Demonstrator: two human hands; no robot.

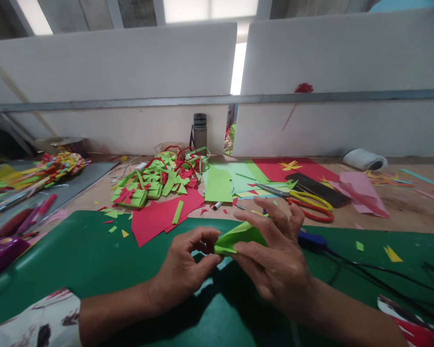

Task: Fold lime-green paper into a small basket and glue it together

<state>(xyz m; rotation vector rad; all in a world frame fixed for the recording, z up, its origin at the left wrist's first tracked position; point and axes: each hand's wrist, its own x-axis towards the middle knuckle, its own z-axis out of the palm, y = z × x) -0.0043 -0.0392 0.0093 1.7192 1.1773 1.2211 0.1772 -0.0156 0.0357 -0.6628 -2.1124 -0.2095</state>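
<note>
A bright green folded paper piece (241, 235) is held up over a dark green mat (104, 270). My right hand (284, 258) grips it from the right, thumb along the near fold and the other fingers behind and above. At its left tip, my left hand (188, 262) is closed with thumb and forefinger pinching the corner; the exact contact is partly hidden. Just beyond the hands are red paper sheets (152, 219), a thin green strip (178, 212) and a pair of scissors (304, 200) with yellow and orange handles. A blue-handled tool (311, 240) with a cord shows behind my right hand.
Finished green and red paper pieces (155, 180) are heaped at the back, before a grey bottle (200, 132). A black phone (316, 189) lies near pink paper (361, 193). Purple and pink tools (7, 253) sit at the left. A white partition (112, 67) closes the back.
</note>
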